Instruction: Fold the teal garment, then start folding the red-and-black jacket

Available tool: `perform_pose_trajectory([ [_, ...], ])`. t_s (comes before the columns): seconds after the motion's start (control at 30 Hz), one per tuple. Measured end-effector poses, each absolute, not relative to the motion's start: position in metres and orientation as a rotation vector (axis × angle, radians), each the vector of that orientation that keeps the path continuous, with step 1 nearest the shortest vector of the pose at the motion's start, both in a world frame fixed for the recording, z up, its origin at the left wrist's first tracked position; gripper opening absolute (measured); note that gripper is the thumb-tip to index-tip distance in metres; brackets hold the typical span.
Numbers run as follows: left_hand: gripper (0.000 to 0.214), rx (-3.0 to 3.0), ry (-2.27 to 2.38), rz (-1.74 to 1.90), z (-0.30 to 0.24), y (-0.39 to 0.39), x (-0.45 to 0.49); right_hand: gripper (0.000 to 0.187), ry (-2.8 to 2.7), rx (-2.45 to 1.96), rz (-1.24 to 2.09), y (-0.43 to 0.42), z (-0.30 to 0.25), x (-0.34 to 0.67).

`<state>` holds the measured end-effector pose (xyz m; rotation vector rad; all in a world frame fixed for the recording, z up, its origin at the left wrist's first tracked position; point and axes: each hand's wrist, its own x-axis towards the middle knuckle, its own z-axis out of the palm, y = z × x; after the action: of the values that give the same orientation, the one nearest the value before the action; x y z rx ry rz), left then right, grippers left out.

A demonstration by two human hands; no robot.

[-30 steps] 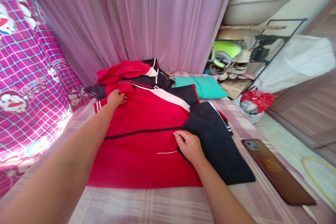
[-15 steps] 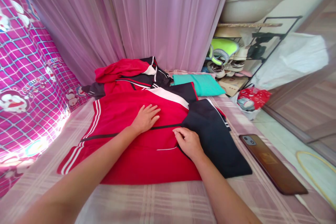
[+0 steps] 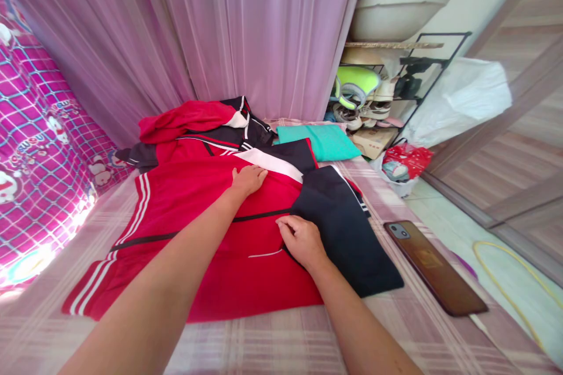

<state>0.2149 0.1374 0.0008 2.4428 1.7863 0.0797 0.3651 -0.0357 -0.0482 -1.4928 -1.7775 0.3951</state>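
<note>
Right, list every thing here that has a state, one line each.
red jacket: spread flat on the bed, one sleeve stretched out to the left.
navy garment: folded, lying against the jacket's right edge.
left hand: palm down on the jacket's upper part.
right hand: pressing where red meets navy.
teal cloth: folded flat.
phone: face down on the bed.
clothes pile: crumpled, unfolded.
</note>
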Motion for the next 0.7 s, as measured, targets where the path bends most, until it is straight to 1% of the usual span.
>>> perform_pose_trajectory([
  [0.17,0.048,2.459,1.858,0.117,0.023,0.143,0.229,0.025,-1.775,-1.504,0.407,-0.036,-0.047,0.364],
  [0.43,0.073,2.368,1.859,-0.026,0.022,0.177,0.255,0.025,-1.746,-1.515,0.455,-0.038,-0.043,0.363],
  [0.5,0.068,2.356,1.875,-0.049,0.019,0.187,0.257,0.024,-1.746,-1.517,0.466,-0.038,-0.043,0.363],
  [0.63,0.040,2.375,1.884,-0.017,0.014,0.198,0.260,0.025,-1.745,-1.518,0.478,-0.038,-0.042,0.363],
  [0.7,0.036,2.390,1.900,0.036,0.014,0.199,0.262,0.024,-1.742,-1.526,0.482,-0.038,-0.041,0.363],
])
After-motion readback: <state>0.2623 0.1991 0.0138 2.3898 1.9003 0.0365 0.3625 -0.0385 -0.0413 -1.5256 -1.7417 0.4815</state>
